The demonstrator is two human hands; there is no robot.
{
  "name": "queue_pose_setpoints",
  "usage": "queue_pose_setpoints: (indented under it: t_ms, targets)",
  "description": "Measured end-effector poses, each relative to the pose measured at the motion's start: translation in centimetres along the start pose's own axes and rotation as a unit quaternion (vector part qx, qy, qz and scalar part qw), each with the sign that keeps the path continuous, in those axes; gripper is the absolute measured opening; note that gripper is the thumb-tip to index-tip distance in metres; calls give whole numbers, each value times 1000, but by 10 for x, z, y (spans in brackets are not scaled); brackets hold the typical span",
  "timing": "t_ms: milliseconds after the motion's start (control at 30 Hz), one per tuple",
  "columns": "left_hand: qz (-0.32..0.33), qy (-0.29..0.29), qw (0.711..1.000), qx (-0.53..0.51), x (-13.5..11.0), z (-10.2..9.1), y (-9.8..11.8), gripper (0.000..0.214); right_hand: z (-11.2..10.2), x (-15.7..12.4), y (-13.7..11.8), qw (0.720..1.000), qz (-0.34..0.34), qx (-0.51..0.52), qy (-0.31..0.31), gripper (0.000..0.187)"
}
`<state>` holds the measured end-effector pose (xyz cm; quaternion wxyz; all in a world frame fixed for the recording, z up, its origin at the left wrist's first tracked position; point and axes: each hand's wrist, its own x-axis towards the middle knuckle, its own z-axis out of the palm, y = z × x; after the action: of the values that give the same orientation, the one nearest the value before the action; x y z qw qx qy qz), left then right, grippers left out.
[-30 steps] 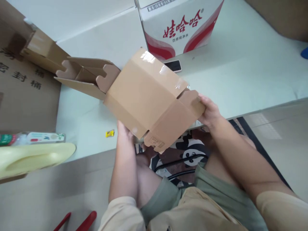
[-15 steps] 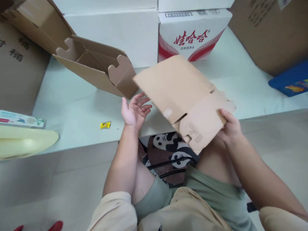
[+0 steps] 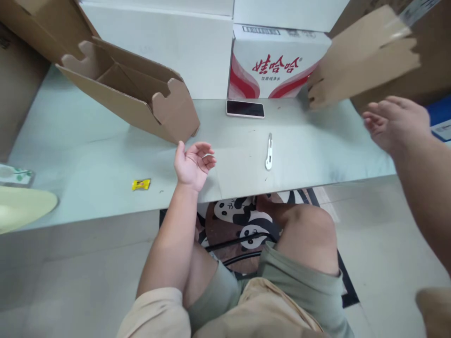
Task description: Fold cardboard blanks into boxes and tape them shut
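Note:
My left hand (image 3: 193, 165) hovers palm up over the table's near edge, fingers loosely curled and apart, holding nothing. The nearest thing to it is an open brown cardboard box (image 3: 141, 101) standing just behind. At the right, my right hand (image 3: 398, 122) is raised, its fingers bent and somewhat blurred, with nothing seen in them. Beyond its fingertips, apart from the hand, a flattened cardboard carton (image 3: 362, 58) is tilted in front of the large brown boxes. Between my hands lies a white utility knife (image 3: 269, 152) on the table.
A phone (image 3: 245, 109) lies before a white and red carton (image 3: 278, 61). A yellow wrapped candy (image 3: 141, 184) is left of my left hand. White boxes (image 3: 158, 47) line the back. A pale yellow object (image 3: 28, 206) sits at left, a blue box (image 3: 440, 117) at right.
My right hand has swung up and right and let go of the flattened carton, now at the back right. The phone and utility knife have come into sight. My left hand remains nearly still.

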<state>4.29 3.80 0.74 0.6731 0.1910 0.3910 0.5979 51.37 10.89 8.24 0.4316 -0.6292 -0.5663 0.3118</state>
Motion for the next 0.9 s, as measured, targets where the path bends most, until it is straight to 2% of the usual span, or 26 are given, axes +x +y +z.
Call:
queue_pose_setpoints:
  t_ms: [33, 67, 100, 200, 300, 367, 467, 600, 667, 800, 900]
  targets:
    - [2, 1, 1000, -3, 1, 0, 1, 69, 14, -2, -8, 997, 53, 33, 47, 39]
    - [4, 1, 1000, -5, 2, -1, 2, 69, 30, -10, -14, 994, 84, 48, 48, 40]
    - [5, 1, 1000, -6, 2, -1, 3, 69, 48, -21, -17, 994, 86, 55, 35, 37]
    - [12, -1, 1000, -9, 3, -3, 6, 64, 99, -57, -11, 993, 93, -44, -58, 39]
    - [23, -8, 999, -21, 0, -5, 7, 60, 138, -77, -2, 962, 58, -208, -168, 50]
    - [26, -14, 999, -31, -3, -7, 9, 58, 158, -80, -2, 926, 13, -306, -221, 54]
    - [28, -10, 999, -45, -9, -11, 12, 56, 184, -76, -8, 883, -20, -404, -239, 44]
    - [51, 4, 996, -71, -18, -21, 19, 52, 204, -70, -16, 863, -5, -454, -221, 21]
    - [69, -4, 994, -82, -22, -28, 23, 48, 208, -68, -20, 865, 9, -458, -204, 15]
    - [93, -26, 990, -99, -28, -40, 32, 42, 218, -74, -39, 900, 8, -385, -206, 34]
    - [100, -19, 988, -113, -30, -45, 37, 41, 235, -79, -68, 939, -32, -280, -195, 18]
